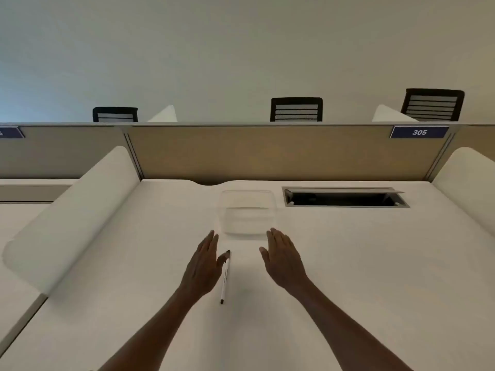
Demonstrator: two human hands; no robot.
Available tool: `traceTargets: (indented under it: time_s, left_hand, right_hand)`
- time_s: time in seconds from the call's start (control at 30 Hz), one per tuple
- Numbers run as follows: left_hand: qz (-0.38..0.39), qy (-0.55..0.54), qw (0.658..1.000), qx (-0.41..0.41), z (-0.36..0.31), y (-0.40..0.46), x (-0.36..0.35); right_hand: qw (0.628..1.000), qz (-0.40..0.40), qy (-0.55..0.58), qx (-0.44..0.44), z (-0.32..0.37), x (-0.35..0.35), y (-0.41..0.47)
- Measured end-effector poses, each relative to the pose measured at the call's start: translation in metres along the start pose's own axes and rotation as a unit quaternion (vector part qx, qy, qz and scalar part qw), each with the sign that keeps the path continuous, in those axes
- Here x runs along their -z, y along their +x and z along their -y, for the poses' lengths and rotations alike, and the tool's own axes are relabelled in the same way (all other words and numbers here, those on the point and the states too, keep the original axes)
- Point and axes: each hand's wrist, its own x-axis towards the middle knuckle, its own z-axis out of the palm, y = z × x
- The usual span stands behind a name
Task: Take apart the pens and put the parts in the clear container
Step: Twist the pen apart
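A white pen [225,277] with a black cap and black tip lies lengthwise on the white desk [348,263], whole and in one piece. My left hand [204,266] rests flat just left of it, fingers stretched out, thumb close to the pen's far end. My right hand [284,259] is flat and open to the right, a hand's width from the pen. Just beyond both hands stands the clear container [247,214], square with rounded corners; it looks empty.
An open cable hatch [345,197] is cut into the desk at the back right. A tan partition [267,153] closes the far side, with white curved dividers [69,215] on both sides. Black chairs [296,109] stand behind the partition.
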Motion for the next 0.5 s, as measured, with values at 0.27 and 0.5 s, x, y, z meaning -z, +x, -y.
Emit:
traceTargets:
  time_s: [0.27,0.5]
  left_hand:
    - [0.063,-0.034,0.994,0.081,0.0,-0.031,-0.024]
    - [0.064,-0.067,0.983,0.156,-0.002,-0.044,-0.035]
  right_hand:
    - [0.997,0.065,0.015,0.025,0.016,-0.027,-0.035]
    - [0.991,0.101,0.051,0.071,0.028,-0.033,-0.055]
